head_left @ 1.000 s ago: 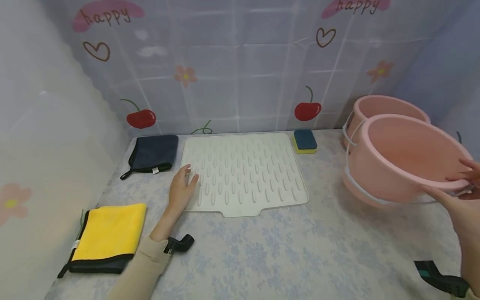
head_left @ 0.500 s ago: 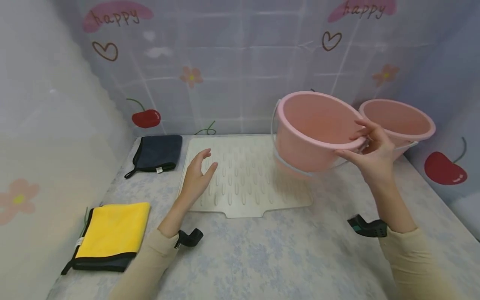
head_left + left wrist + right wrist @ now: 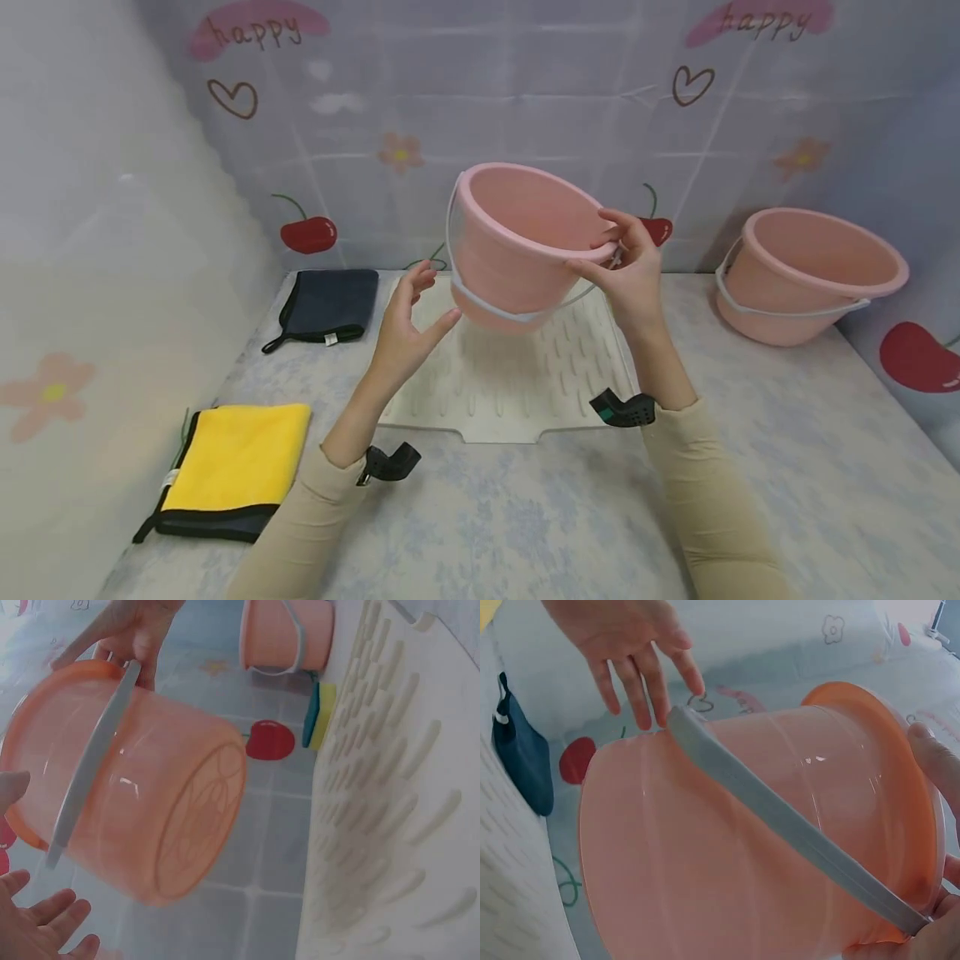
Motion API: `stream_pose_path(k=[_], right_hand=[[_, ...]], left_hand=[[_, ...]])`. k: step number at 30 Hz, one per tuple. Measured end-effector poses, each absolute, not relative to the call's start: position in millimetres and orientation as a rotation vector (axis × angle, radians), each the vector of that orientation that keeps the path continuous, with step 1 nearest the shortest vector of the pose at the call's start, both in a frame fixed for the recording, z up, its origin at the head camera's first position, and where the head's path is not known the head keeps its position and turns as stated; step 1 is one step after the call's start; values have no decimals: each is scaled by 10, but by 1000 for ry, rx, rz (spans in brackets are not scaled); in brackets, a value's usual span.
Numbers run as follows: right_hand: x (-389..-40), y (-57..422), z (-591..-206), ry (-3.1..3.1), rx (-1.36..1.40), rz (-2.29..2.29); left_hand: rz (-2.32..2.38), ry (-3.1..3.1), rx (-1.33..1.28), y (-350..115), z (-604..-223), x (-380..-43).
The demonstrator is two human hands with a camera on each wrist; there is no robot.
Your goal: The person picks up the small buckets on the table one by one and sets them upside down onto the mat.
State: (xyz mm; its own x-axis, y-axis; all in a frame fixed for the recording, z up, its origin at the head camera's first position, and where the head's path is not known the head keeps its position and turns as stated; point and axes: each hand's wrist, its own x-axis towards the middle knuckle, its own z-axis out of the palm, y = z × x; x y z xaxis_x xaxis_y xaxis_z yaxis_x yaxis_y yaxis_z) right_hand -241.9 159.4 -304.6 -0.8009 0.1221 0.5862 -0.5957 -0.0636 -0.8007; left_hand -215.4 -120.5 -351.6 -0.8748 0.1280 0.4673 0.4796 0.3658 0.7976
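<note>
A pink bucket (image 3: pixel 502 275) with a pale handle hangs tilted in the air over the white ridged mat (image 3: pixel 498 408). My right hand (image 3: pixel 630 267) grips its rim on the right side, thumb outside and fingers over the edge. On the bucket's left, my left hand (image 3: pixel 408 325) is held with fingers spread and the thumb apart. In the left wrist view the left hand's fingers (image 3: pixel 56 919) stand clear of the bucket wall, and the bucket's round base faces the camera. The right wrist view shows the handle (image 3: pixel 780 817) slanting across the bucket's side.
A second pink bucket (image 3: pixel 810 279) stands at the back right. Left of the mat lie a folded dark cloth (image 3: pixel 330 304) and a folded yellow cloth (image 3: pixel 240 458). A blue and yellow sponge (image 3: pixel 321 716) sits at the mat's edge. A patterned curtain backs the table.
My right hand has lifted the front bucket away from the other one and carried it left over the mat. My left hand has risen off the mat toward the bucket.
</note>
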Motion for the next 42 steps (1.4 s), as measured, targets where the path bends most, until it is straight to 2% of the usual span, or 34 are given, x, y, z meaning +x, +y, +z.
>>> stream_pose_path(k=[9,17,26,30,34,39,42], right_hand=[[-2428,1388,-3058,-1581,485,2099],[-2419,1348,-3009,-1498,446,2206],[-2417,1308,-3065,-1685,378,2286],[-2440,1291,-3123,-1963,461,2088],[-2458,1275,-3170,-2223,520,1669],[-2471,1260,-3215,-2350,458,1132],[-2492,1257,-3232,-2346,455,1026]], left_hand=[[-1627,-2268,-558,-1297,-3643,-2245],[-1662,-2246,-697,-1444,-3698,-2311],[-1892,-2122,-692,-1454,-3602,-2254],[-1923,-2053,-637,-1430,-3624,-2251],[-1956,-2006,-553,-1407,-3704,-2296],[-2024,-1977,-482,-1385,-3736,-2313],[-2083,-1957,-443,-1370,-3733,-2312]])
